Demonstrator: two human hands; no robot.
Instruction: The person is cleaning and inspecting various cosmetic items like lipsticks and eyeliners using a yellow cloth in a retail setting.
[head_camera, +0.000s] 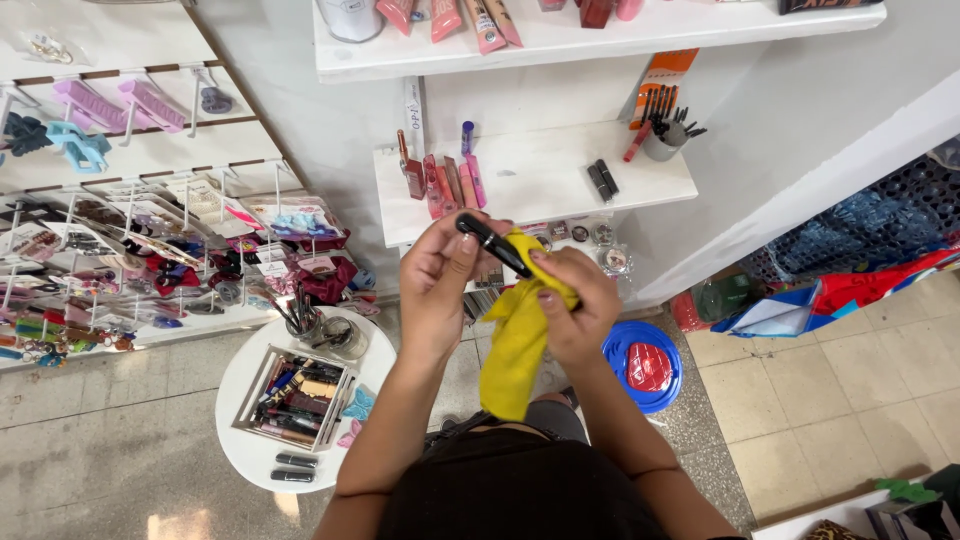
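Round white bench (240, 440) at 8 o'clock carries a tray of cosmetics (297, 397) and 2 loose tubes near its edge.

Left hand (437, 290), centre frame: grip clenched on a black tube (492, 243), pinched at its upper end only.

Right hand (577, 305): grip grasping a yellow cloth (517, 340), wrapped on the tube's lower end.

Risk: the narrow pinch could let the tube slip to the floor; the hanging cloth may snag.

Blue lid (642, 366) at 4 o'clock.
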